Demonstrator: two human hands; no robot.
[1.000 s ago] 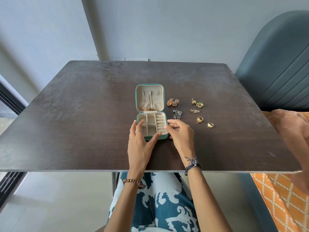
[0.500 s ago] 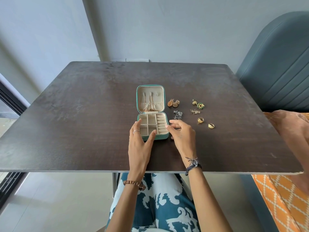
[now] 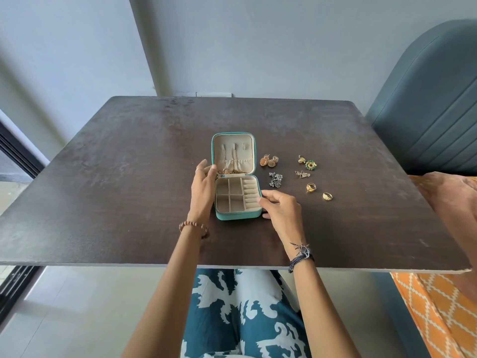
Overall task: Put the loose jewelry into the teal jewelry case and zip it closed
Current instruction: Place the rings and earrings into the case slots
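The teal jewelry case (image 3: 238, 216) lies open on the dark table (image 3: 129, 177), lid flat at the back with gold chains hanging in its pocket. Its beige compartments hold nothing. My left hand (image 3: 202, 188) rests against the case's left side near the hinge, fingers touching the lid edge. My right hand (image 3: 280, 211) grips the case's right front corner. To the right lie loose pieces: gold round earrings (image 3: 269, 160), silver earrings (image 3: 275, 180), a green and gold pair (image 3: 307, 163), small gold triangle earrings (image 3: 302, 174) and two gold rings (image 3: 311, 187) (image 3: 327, 196).
A teal padded chair back (image 3: 426, 112) stands at the right. Another person's arm in brown cloth (image 3: 454, 197) rests over the table's right edge, with orange patterned fabric below. A grey wall lies behind the table.
My left hand slid from the case's front edge up along its left side to the hinge. The right hand shifted slightly right, staying on the case's right front corner. The case shows fully uncovered.
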